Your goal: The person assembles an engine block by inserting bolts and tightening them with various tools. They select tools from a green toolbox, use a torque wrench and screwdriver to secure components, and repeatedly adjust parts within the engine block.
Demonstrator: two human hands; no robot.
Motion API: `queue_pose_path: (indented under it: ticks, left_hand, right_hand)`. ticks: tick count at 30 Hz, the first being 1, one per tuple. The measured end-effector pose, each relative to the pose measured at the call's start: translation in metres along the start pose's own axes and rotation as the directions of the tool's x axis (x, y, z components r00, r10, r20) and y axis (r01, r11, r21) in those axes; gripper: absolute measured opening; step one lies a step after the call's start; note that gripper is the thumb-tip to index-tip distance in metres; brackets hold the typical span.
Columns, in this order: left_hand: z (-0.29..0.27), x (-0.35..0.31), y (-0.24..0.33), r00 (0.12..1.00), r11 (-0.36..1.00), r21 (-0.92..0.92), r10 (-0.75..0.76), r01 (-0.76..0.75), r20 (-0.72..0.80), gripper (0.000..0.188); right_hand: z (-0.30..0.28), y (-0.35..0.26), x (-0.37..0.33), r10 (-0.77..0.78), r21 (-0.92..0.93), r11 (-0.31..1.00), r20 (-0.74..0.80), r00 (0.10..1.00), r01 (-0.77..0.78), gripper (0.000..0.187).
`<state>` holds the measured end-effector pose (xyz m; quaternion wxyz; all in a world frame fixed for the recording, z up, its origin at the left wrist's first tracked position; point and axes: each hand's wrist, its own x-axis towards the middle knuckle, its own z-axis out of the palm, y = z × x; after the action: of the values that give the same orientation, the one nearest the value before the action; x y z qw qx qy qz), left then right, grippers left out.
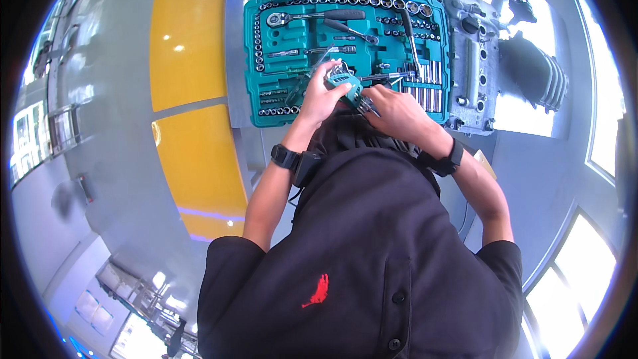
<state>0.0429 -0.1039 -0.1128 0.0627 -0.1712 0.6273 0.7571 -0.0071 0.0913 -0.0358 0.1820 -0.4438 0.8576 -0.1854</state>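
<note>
My left hand (318,100) is closed around a green holder (344,84) that looks like a hex key set. Several slim metal keys (364,105) stick out of its lower right end. My right hand (397,112) has its fingers bent round these keys. Which key the right fingers touch is hidden. Both hands are over the near edge of an opened green tool case (250,60). A piece of clear plastic (299,89) shows beside my left hand. Beyond the hands, a large ratchet (318,18) and a small ratchet (351,30) lie in the case.
A long-handled tool (411,40) slants across the case's right side, above long sockets (433,96). A row of sockets (352,0) lines the far edge. Right of the case are a grey metal engine cover (469,60) and a black ribbed part (535,76). Yellow panels (189,40) are at left.
</note>
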Motion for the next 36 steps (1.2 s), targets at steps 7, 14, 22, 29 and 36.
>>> queue_pose_path:
  ticks: [7, 14, 22, 29, 36]
  left_hand:
    - [-0.007, -0.011, 0.032, 0.991, 0.942, -0.327, 0.105, -0.072, 0.085, 0.042]
    - [-0.002, -0.014, 0.033, 0.974, 0.958, -0.214, 0.213, -0.191, 0.083, 0.036]
    - [0.003, -0.021, 0.038, 0.939, 0.925, -0.256, 0.32, -0.281, 0.128, 0.045]
    - [0.004, -0.023, 0.057, 0.94, 0.952, -0.198, 0.274, -0.234, 0.205, 0.043]
    - [0.008, -0.029, 0.041, 0.903, 0.947, -0.058, 0.318, -0.315, 0.29, 0.038]
  right_hand:
    - [-0.009, 0.005, -0.008, 0.21, 0.574, 0.812, -0.118, 0.97, -0.106, 0.023]
    - [-0.01, 0.002, -0.009, 0.202, 0.602, 0.786, -0.031, 0.979, -0.143, 0.026]
    - [-0.013, 0.0, -0.014, 0.155, 0.622, 0.776, -0.018, 0.988, -0.11, 0.023]
    - [-0.009, 0.002, -0.006, 0.173, 0.544, 0.838, -0.202, 0.964, -0.036, 0.02]
    - [-0.019, -0.002, 0.005, 0.19, 0.578, 0.815, -0.341, 0.921, 0.046, 0.039]
